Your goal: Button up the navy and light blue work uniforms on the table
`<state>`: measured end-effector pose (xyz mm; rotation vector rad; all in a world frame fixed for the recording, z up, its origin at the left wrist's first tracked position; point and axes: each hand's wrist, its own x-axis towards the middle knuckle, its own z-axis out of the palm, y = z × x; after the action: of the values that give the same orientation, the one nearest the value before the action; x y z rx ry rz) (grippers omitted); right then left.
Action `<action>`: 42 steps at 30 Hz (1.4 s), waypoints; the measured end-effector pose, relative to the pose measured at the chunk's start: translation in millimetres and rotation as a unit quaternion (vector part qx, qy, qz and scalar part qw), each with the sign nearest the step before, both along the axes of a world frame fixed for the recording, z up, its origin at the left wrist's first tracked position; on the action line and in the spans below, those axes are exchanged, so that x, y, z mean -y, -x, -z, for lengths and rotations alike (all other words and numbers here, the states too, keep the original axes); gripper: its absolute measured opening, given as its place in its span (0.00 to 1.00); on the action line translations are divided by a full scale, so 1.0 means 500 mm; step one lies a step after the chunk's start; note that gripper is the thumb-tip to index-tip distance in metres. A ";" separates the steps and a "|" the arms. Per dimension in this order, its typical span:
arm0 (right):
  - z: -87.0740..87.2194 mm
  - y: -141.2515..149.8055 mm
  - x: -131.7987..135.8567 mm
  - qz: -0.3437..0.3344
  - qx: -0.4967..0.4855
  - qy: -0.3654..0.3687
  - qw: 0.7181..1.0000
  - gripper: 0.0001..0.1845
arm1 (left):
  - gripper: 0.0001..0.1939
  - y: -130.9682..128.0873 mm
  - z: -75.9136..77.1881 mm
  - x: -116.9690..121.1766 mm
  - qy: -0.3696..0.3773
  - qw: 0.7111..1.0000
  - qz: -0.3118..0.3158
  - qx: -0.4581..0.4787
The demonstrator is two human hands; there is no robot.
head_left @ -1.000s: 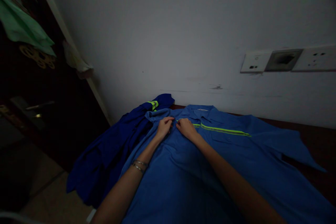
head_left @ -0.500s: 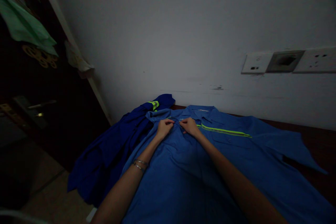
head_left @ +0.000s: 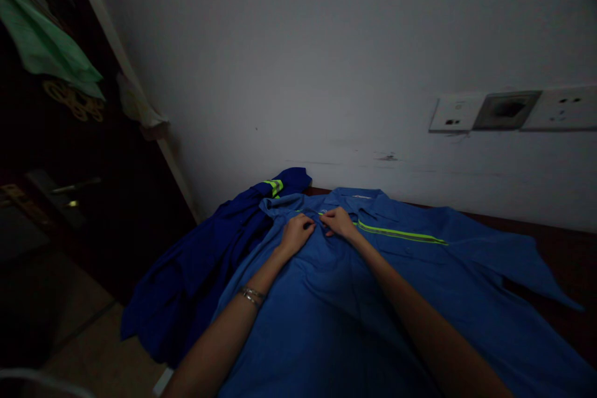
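A light blue short-sleeved work shirt (head_left: 415, 273) with a yellow-green reflective stripe lies spread out in front of me, collar toward the wall. On its chest, left of the stripe, my left hand (head_left: 297, 231) is closed with bent fingers pinching the cloth. Just beside it my right hand (head_left: 338, 222) also pinches the shirt, thumb against fingers. A small gap separates the fingertips, and the cloth puckers below them. Whether a button sits between the fingers is too dark and small to tell.
A darker blue garment (head_left: 200, 261) with a reflective band lies bunched to the left, hanging over the table edge. Dark table wood (head_left: 569, 261) shows at right. Behind stands a wall with sockets (head_left: 557, 109). A dark door with a handle (head_left: 77, 186) is at left.
My left hand has shifted slightly right and down, nearer to my right hand. My right hand has stayed almost in place, and the shirt lies much as before.
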<state>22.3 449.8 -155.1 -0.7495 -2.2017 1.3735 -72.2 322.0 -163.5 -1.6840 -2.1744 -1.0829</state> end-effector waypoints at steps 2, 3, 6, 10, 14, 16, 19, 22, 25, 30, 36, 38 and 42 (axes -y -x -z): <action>-0.004 -0.001 0.002 -0.004 0.000 0.001 1.000 0.10 | 0.08 -0.003 -0.001 0.002 0.002 1.000 -0.012 -0.002; -0.006 -0.002 0.003 -0.006 0.000 0.001 1.000 0.10 | 0.08 -0.004 -0.001 0.003 0.003 1.000 -0.015 -0.003; -0.012 -0.004 0.006 -0.004 0.003 0.001 1.000 0.10 | 0.08 -0.009 -0.002 0.006 0.001 1.000 -0.020 -0.006; -0.019 -0.006 0.009 0.000 0.006 0.001 1.000 0.09 | 0.08 -0.017 -0.003 0.006 -0.019 1.000 -0.018 -0.008; -0.025 -0.007 0.011 -0.002 0.009 0.003 1.000 0.10 | 0.08 -0.028 -0.003 0.001 -0.040 0.999 -0.005 -0.002; -0.027 -0.007 0.011 -0.004 0.013 0.007 1.000 0.10 | 0.07 -0.032 -0.003 -0.001 -0.047 0.999 -0.007 0.002; -0.030 -0.007 0.014 0.000 0.018 0.014 1.000 0.10 | 0.07 -0.033 -0.002 -0.004 -0.056 0.998 -0.010 0.000; -0.035 -0.007 0.017 0.002 0.020 0.016 1.000 0.11 | 0.07 -0.031 -0.001 -0.004 -0.055 0.998 -0.001 -0.014; -0.039 -0.008 0.021 0.003 0.023 0.016 1.000 0.11 | 0.07 -0.032 0.000 -0.003 -0.050 0.998 0.008 -0.027; -0.045 -0.009 0.027 0.006 0.029 0.013 0.999 0.12 | 0.08 -0.034 -0.001 -0.002 -0.044 0.999 0.011 -0.023; -0.048 -0.010 0.034 0.013 0.041 0.003 0.999 0.12 | 0.08 -0.033 0.000 -0.002 -0.037 0.999 0.023 -0.029; -0.048 -0.010 0.034 0.013 0.046 0.001 0.999 0.12 | 0.08 -0.033 0.001 -0.002 -0.033 0.999 0.025 -0.028; -0.047 -0.011 0.034 0.002 0.049 -0.014 0.999 0.11 | 0.08 -0.034 0.004 -0.004 -0.026 0.999 0.017 -0.038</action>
<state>27.5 432.9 -131.8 -0.8283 -2.2878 1.3273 -55.0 323.9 -165.6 -1.7174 -2.0607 -1.0550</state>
